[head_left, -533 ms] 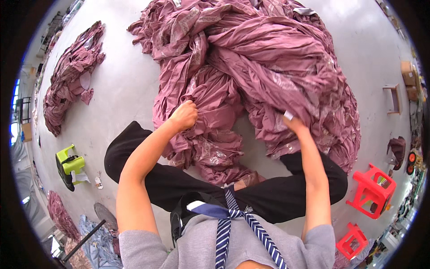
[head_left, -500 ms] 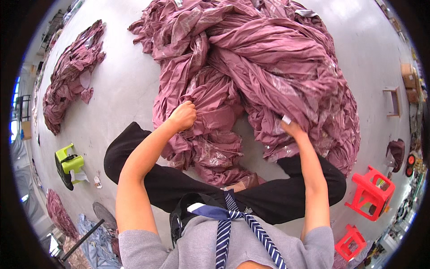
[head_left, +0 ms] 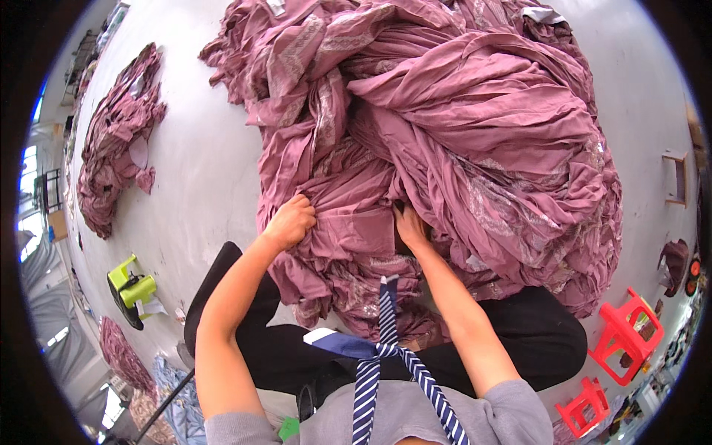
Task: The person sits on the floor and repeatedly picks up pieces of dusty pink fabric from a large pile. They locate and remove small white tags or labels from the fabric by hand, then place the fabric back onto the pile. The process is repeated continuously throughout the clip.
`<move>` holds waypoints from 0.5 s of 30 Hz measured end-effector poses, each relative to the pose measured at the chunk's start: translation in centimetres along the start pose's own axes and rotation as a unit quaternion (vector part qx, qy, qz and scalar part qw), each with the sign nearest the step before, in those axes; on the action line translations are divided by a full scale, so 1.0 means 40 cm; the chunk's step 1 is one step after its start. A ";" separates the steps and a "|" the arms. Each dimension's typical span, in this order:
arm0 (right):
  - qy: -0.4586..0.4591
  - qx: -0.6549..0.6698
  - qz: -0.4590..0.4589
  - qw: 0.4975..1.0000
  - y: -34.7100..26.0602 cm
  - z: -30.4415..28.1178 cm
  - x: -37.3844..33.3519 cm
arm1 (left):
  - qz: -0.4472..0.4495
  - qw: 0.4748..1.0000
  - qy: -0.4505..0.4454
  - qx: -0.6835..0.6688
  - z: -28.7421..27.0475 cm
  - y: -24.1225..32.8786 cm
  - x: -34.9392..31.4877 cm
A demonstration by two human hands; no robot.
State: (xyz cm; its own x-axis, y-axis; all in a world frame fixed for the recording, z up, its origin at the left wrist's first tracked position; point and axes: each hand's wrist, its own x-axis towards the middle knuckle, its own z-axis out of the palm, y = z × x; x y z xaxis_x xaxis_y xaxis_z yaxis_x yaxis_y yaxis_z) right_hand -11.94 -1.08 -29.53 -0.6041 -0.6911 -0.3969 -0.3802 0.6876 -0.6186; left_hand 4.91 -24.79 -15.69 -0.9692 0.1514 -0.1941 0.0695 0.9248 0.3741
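Note:
A large heap of dusty-pink cloth (head_left: 475,126) with pale patterned bands lies on the floor in front of my crossed legs. My left hand (head_left: 291,222) is closed on a fold at the heap's near left side. Nearer the middle, my right hand (head_left: 411,227) pinches the edge of the same cloth beside a dark gap; its fingertips are partly hidden. Between both hands a smooth panel of the cloth (head_left: 354,226) is spread fairly flat. More crumpled folds hang below it, toward my lap.
A smaller pink cloth pile (head_left: 119,148) lies on the floor at far left. A green stool (head_left: 133,289) stands to my left. On the right are a larger red stool (head_left: 627,335) and a smaller red stool (head_left: 584,408). Blue cloth (head_left: 178,400) lies at lower left.
My right hand has moved left, from the heap's right part beside a white tag to the middle near my left hand. The left hand stays on the cloth; the panel is now flatter.

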 end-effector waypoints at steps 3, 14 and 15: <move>0.008 0.172 0.013 0.985 0.019 0.059 0.049 | -0.053 0.997 0.002 -0.062 -0.005 0.005 0.023; -0.167 0.663 0.258 0.682 -0.122 0.008 -0.291 | -0.457 0.836 0.188 -0.239 0.098 0.200 0.012; -0.160 0.733 0.240 0.616 -0.133 0.015 -0.318 | -0.459 0.815 0.181 -0.304 0.105 0.219 0.010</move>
State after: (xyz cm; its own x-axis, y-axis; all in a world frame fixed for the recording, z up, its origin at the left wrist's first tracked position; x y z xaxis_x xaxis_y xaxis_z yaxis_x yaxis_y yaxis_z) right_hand -1.84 3.92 -21.59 -0.1419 -0.6563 -0.7411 0.9714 0.0515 -0.2316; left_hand 6.11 -15.16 -16.29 -0.5599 -0.7221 -0.4063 -0.7478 0.2292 0.6231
